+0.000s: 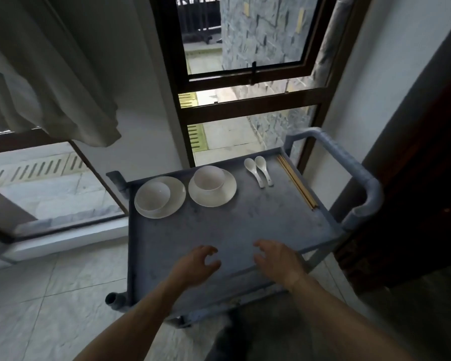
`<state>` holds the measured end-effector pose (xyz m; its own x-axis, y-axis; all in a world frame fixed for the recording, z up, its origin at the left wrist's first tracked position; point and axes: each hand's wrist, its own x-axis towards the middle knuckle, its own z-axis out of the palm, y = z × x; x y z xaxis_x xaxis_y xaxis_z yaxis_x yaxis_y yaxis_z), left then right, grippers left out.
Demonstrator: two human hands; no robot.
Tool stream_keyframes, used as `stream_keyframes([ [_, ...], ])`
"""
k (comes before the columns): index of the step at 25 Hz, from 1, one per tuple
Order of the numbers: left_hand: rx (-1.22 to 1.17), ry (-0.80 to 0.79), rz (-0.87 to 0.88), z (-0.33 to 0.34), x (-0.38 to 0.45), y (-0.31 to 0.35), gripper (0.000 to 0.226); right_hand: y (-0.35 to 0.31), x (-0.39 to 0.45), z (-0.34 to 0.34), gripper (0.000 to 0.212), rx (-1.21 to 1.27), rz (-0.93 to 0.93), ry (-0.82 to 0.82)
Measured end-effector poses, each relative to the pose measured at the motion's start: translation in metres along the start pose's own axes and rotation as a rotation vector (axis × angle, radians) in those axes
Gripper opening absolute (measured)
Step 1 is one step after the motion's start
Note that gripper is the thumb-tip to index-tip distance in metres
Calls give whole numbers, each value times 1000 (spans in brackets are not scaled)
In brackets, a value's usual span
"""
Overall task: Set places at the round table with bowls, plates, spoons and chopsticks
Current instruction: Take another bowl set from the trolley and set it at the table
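Grey daylight is coming through a dark-framed window (245, 82) behind a grey service cart (219, 230), with a pale curtain (50, 74) hanging at the upper left above a tiled floor (50, 295). On the cart's far side, a white bowl (153, 195) is sitting on a white plate (176, 194) at the left; just beside it, a second bowl (209, 179) is sitting on a second plate (228, 192). Right of these, two white spoons (259, 170) are lying side by side, handles pointing toward the person. Chopsticks (297, 185) are lying along the cart's right edge, beside its looped handle (359, 178).

Nearer the camera, two bare forearms are reaching forward over the cart's near half. A left hand (195, 264) is hovering palm down, its fingers (208, 250) loosely curled and apart, holding nothing. A right hand (279, 259) is hovering just beside it, its fingers (262, 244) spread and slightly bent, likewise gripping nothing. Both hands are well short of the tableware, and whether they are touching the cart's surface cannot be told.
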<state>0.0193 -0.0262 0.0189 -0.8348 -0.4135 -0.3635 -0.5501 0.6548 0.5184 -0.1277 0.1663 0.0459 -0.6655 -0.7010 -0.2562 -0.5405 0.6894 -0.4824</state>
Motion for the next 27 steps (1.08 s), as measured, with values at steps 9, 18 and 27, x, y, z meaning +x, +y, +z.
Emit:
stream_keyframes([
  [9,-211,139,-247,-32,91,-31,44,-11,127,-8,52,-59,27,-57],
  [18,-416,334,-425,-52,173,-34,28,-15,245,-8,42,57,89,-146],
  [27,-684,452,-653,-44,197,-16,33,-4,286,-7,55,502,217,-252],
])
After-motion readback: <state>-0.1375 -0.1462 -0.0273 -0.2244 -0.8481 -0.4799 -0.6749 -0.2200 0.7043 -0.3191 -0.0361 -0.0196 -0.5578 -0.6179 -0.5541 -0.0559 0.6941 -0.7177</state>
